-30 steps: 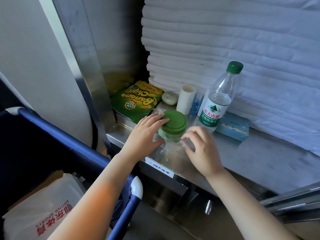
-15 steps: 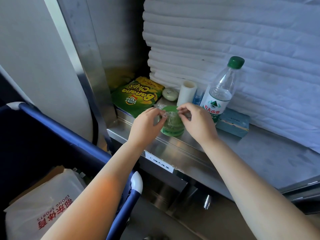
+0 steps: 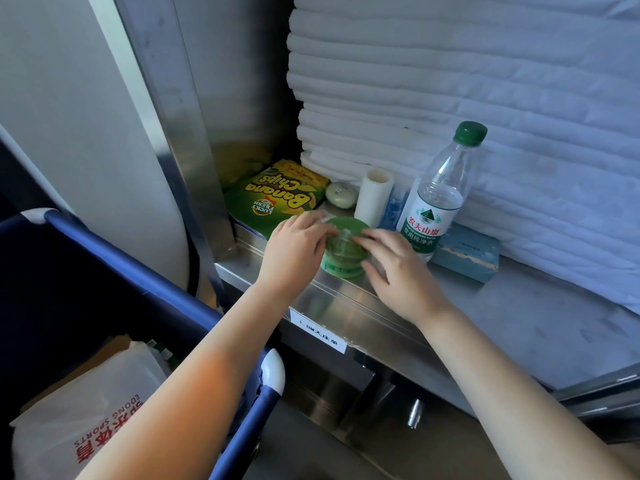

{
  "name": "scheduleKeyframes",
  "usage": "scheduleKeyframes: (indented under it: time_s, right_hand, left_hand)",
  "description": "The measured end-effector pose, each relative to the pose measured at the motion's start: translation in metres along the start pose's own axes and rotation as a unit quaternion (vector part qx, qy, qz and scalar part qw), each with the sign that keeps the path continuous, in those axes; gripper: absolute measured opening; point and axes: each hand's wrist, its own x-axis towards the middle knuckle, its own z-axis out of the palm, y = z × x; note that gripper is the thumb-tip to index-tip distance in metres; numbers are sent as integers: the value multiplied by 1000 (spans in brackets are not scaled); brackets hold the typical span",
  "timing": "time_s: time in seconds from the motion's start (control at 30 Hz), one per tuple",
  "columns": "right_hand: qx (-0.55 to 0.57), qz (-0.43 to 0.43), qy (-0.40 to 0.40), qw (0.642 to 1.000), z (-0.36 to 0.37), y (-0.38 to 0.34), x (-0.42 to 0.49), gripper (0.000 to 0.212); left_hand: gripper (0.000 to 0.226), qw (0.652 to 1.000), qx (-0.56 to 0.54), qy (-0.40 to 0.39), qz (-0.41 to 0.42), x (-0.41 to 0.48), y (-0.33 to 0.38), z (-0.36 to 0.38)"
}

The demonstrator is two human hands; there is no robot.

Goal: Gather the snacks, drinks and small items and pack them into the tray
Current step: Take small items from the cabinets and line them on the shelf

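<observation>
A green round container [image 3: 343, 268] in clear plastic wrap sits on the steel shelf [image 3: 311, 299]. My left hand [image 3: 294, 249] grips its left side and pinches the wrap. From the right, my right hand [image 3: 398, 271] holds it with fingertips on top and thumb low on its side. Behind it lie a green Banana Chips bag [image 3: 277, 199], a small pale oval soap [image 3: 341, 195], a white roll [image 3: 374, 197], a small blue packet [image 3: 393, 209] and an upright water bottle [image 3: 436, 202] with a green cap. A blue box [image 3: 467, 252] lies right of the bottle.
Folded white linens [image 3: 450, 81] are stacked along the back of the shelf. A steel post [image 3: 194, 150] stands at the left. Below left is a blue-framed cart [image 3: 138, 271] holding a white plastic bag [image 3: 86, 410] with red print.
Both hands closed in from the container's sides onto its top and the wrap. The container now shows its clear middle rather than only the flat green lid.
</observation>
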Motion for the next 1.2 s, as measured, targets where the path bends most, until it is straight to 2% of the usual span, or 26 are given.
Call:
scheduleKeyframes:
  time_s: [0.1, 0.27, 0.37, 0.63, 1.0, 1.1, 1.2]
  right_hand:
    - [-21, 25, -17, 999, 5, -3, -12, 48]
    - [-15, 33, 30, 999, 12, -8, 3, 40]
    - [-52, 32, 31, 998, 17, -12, 16, 39]
    - [-41, 65, 13, 997, 33, -6, 49, 38]
    - [-52, 61, 36, 996, 46, 5, 60, 36]
    - [-62, 60, 26, 996, 48, 5, 57, 40]
    - [-63, 59, 4, 996, 47, 6, 53, 54]
  left_hand:
    - [33, 997, 75, 18, 27, -11, 2, 0]
    - [37, 991, 85, 34, 101, -28, 4, 7]
    - [39, 994, 68, 7, 80, -23, -1, 11]
    - [48, 999, 17, -28, 18, 4, -25, 13]
    - [50, 998, -31, -48, -8, 27, -41, 19]
    - [51, 998, -29, -58, -18, 30, -39, 19]
    - [53, 996, -34, -84, -7, 28, -39, 18]
